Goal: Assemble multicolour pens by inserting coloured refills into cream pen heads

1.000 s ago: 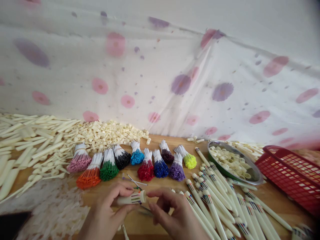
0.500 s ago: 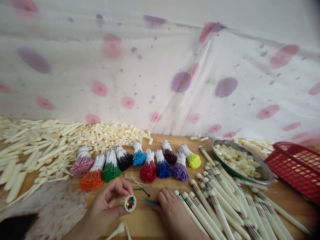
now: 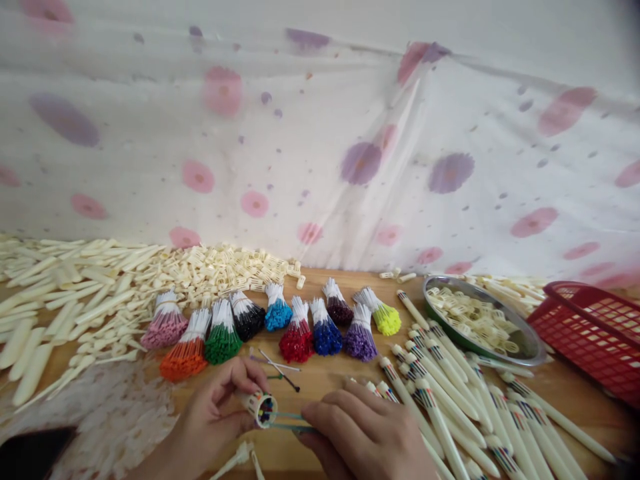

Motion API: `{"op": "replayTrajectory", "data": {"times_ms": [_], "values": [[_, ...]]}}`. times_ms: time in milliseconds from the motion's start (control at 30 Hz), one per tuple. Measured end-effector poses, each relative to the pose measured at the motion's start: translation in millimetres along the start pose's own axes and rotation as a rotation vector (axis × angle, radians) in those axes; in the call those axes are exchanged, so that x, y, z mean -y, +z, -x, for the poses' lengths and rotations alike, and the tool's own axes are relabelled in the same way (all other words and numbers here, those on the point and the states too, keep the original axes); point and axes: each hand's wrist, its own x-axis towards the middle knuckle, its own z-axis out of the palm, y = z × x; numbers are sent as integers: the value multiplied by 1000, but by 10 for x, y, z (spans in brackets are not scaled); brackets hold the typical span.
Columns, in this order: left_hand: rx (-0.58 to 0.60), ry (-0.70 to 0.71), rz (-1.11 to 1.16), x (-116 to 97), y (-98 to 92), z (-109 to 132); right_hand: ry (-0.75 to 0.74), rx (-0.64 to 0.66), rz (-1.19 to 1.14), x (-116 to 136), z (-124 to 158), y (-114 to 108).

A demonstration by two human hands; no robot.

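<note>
Now we have brought the blue-green two-pronged tool [image 3: 290,427] across to the cream collar [image 3: 253,402]; half a second ago its tip lay just above the table [image 3: 325,383], pointing near the collar but apart from it. Our right hand [image 3: 365,427] has arched up and turned, covering more of the nearest pens [image 3: 435,427], while our left hand [image 3: 225,407] has hardly moved — only the collar's mouth has swung a little toward the right fingers. The collar sits between our left thumb and fingertips, which are closed around its side, tilted so that its round opening faces right and partly toward us. Coloured tips [image 3: 267,408] fill that opening, just past our left fingertips. Our right fingers pinch the tool, its two prongs running left from them to the collar's rim; whether they grip a tip inside, we cannot tell. Just beyond our left fingertips lie a few loose, crossed sticks [image 3: 280,369], and farther out from both sets of fingers stand the bundles of coloured refills [image 3: 223,340] — all where they were. Below our left fingers rest small cream parts [image 3: 243,457].
</note>
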Motion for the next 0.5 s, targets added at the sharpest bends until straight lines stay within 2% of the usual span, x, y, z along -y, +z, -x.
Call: {"op": "replayTrajectory", "data": {"times_ms": [200, 333, 500], "values": [[-30, 43, -23, 17, -1, -13, -26, 158, 36, 31, -63, -76], [-4, 41, -19, 23, -2, -11, -38, 70, 15, 3, -70, -55], [17, 64, 4, 48, -2, -6, -31, 68, 22, -20, -22, 23]]}}
